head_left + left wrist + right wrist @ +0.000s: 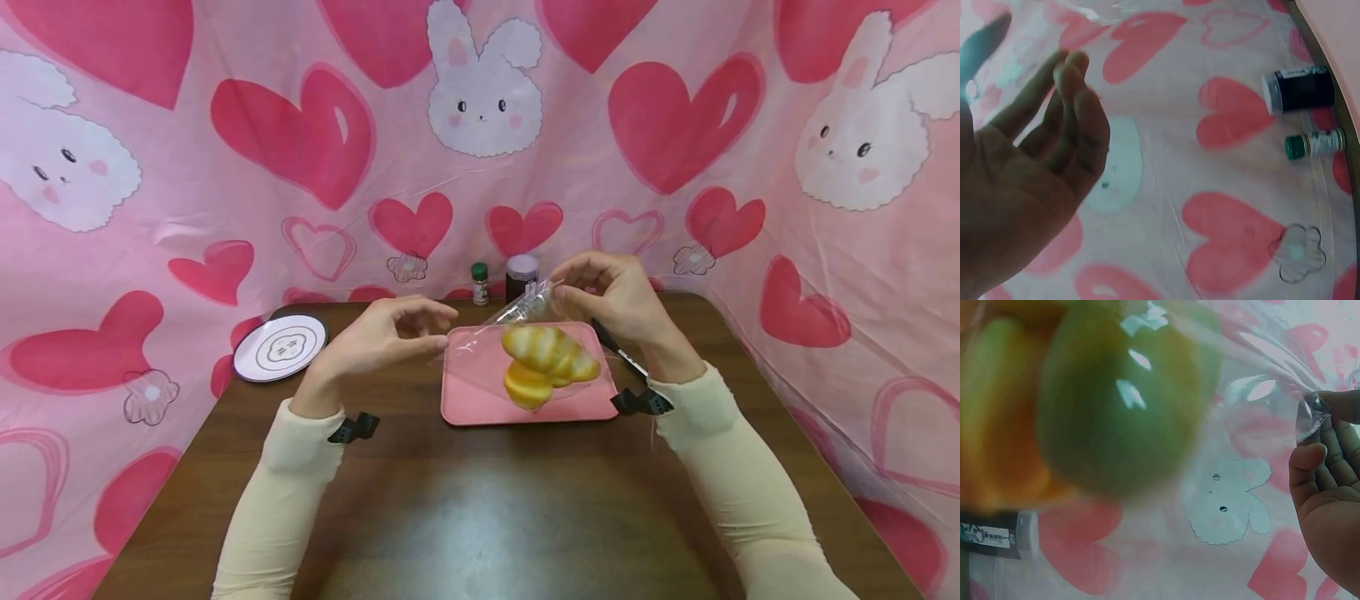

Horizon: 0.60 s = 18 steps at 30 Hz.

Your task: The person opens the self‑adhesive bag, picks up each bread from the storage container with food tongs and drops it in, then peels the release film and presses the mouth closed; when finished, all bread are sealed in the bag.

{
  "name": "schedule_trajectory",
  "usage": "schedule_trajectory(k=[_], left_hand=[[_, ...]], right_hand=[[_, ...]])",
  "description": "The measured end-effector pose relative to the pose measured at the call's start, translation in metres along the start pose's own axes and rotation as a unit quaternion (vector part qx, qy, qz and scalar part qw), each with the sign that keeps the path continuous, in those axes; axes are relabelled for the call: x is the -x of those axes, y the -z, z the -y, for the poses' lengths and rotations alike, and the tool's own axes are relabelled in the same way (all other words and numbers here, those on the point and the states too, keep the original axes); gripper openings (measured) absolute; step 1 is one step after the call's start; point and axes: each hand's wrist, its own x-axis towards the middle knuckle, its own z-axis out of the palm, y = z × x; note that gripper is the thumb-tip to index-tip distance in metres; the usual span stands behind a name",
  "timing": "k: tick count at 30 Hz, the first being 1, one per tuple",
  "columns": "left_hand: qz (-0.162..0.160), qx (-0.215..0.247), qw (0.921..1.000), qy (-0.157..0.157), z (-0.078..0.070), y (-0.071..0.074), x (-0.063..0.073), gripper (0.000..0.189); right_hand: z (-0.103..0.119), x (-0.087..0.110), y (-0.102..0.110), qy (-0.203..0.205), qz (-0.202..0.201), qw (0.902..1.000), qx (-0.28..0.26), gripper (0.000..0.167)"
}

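Note:
A clear plastic bag [517,312] hangs above the pink tray [468,408], with a croissant [543,348] and a yellow bun [527,386] inside. My right hand [618,298] pinches the bag's upper edge between thumb and fingers; the right wrist view shows the gathered film [1311,419] in that grip. Close to the bag's left side is my left hand [390,333], its thumb and fingers apart. In the left wrist view nothing lies between those fingers. The bread looks large and blurred in the right wrist view.
A green-capped small bottle [480,285] and a dark jar with a pale lid [521,271] stand behind the tray. On the left lies a white plate [255,354]. A thin black-handled object [617,346] sits by the tray's right edge, partly hidden. Pink printed cloth surrounds the table.

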Motion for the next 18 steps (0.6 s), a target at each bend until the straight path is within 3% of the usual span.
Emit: schedule_trajectory(k=[5,11,18], left_hand=[[-0.036,-0.005,0.9991,-0.02,-0.014,-0.018,-0.016,0.031],[-0.051,0.001,0.9974,-0.052,-0.035,-0.041,-0.035,0.035],[-0.068,-0.017,0.9968,-0.037,-0.046,-0.063,-0.046,0.022]], right_hand=[[0.003,0.003,-0.002,-0.048,0.009,0.9988,0.008,0.016],[0.007,0.004,-0.005,-0.056,0.039,0.9963,0.051,0.016],[0.011,0.005,-0.012,-0.044,0.074,0.9934,0.076,0.017]])
